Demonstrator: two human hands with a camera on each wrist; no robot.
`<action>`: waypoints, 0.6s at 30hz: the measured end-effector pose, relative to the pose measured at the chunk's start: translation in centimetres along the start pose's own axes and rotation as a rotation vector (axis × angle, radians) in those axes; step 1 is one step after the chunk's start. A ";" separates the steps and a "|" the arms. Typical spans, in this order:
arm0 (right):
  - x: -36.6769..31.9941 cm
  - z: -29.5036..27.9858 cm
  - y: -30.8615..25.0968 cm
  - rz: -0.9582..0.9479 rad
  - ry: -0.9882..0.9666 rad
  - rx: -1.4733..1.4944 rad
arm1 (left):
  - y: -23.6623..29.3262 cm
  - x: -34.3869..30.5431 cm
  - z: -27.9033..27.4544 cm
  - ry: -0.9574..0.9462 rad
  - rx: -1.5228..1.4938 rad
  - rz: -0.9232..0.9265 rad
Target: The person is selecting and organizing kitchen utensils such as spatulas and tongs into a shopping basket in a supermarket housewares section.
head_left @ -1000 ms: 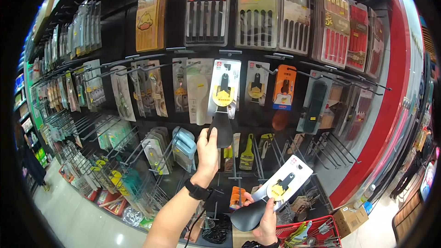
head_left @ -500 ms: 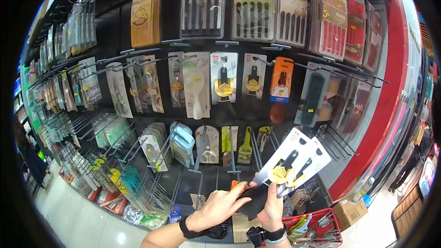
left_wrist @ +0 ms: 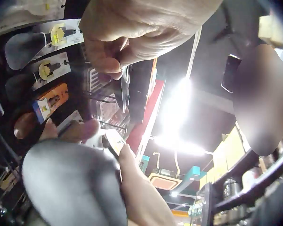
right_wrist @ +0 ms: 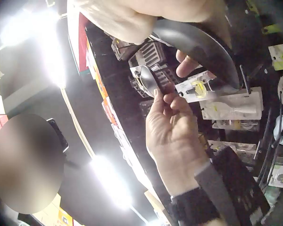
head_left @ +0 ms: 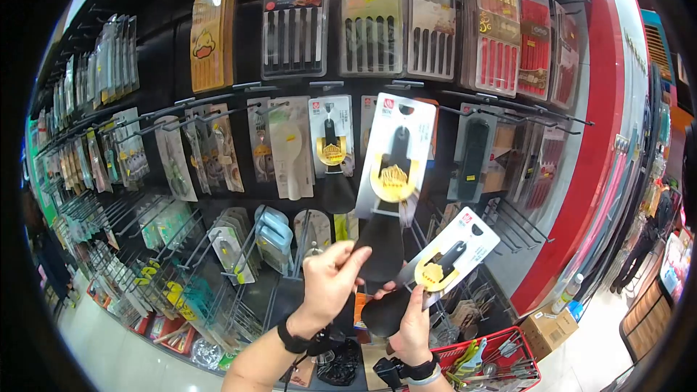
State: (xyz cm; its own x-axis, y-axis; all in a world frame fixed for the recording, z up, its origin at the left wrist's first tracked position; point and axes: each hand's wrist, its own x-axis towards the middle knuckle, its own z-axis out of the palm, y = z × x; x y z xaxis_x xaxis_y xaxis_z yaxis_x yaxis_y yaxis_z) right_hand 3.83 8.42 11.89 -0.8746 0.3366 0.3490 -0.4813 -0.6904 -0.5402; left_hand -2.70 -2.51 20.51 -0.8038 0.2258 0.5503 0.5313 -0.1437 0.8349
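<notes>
My left hand [head_left: 334,283] pinches the black blade of a rice paddle [head_left: 381,247], its white card [head_left: 398,152] standing upright before the rack. Lower and to the right, my right hand [head_left: 414,323] holds a second carded rice paddle [head_left: 385,312], tilted, with the thumb on the card's lower end. In the left wrist view the pinched blade [left_wrist: 125,92] shows nearly edge-on below the left fingertips. The right hand's paddle [right_wrist: 198,47] looms large in the right wrist view. Another such paddle [head_left: 338,192] hangs on a hook just left of the raised card.
Metal hooks [head_left: 512,218] jut out from the rack. Chopstick packs [head_left: 370,29] hang along the top row, and a white paddle pack [head_left: 292,149] hangs in the middle row. At the lower right are a red basket [head_left: 519,337] of utensils and a cardboard box [head_left: 549,330].
The paddle my left hand held up earlier now hangs on the rack. From the two in my right hand, the left has taken one and raised it toward the hooks.
</notes>
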 end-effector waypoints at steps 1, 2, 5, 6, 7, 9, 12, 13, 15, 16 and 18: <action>-0.1 -0.1 0.1 -0.006 0.001 0.000 | 0.0 0.6 0.1 -0.001 -0.009 0.009; -0.3 -0.3 -0.1 0.013 0.021 -0.004 | 0.0 1.2 0.4 -0.023 -0.054 -0.027; -0.6 -0.8 -0.5 0.026 0.033 -0.015 | -0.6 1.2 1.0 -0.007 -0.081 -0.043; -0.6 -0.9 -0.6 0.025 0.020 -0.023 | -0.8 1.1 1.0 0.019 -0.085 -0.074; -0.6 -1.0 -0.6 0.022 0.025 -0.023 | -1.0 1.2 1.1 0.038 -0.091 -0.108; -0.6 -1.4 -0.9 0.022 0.017 0.037 | -2.6 2.8 1.2 0.039 -0.162 -0.124; -0.6 -2.0 -1.1 0.023 0.026 0.045 | -4.0 5.3 1.6 0.033 -0.114 -0.108; -0.6 -2.2 -1.2 0.021 0.025 0.043 | -4.7 6.5 1.8 0.036 -0.097 -0.100; -0.6 -2.5 -1.3 0.009 0.021 0.047 | -6.3 9.2 2.2 0.051 -0.039 -0.076; -0.7 -2.6 -1.4 0.007 0.019 0.046 | -6.7 9.7 2.2 0.052 -0.028 -0.085; -0.7 -2.7 -1.8 0.007 0.041 -0.044 | -7.3 10.5 2.4 0.041 -0.047 -0.094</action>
State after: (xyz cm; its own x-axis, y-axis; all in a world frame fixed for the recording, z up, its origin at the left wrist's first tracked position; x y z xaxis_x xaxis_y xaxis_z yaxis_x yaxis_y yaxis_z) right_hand 5.14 11.16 10.57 -0.8793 0.3585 0.3135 -0.4763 -0.6646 -0.5758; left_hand -14.41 3.25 20.20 -0.8605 0.2007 0.4682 0.4404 -0.1691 0.8818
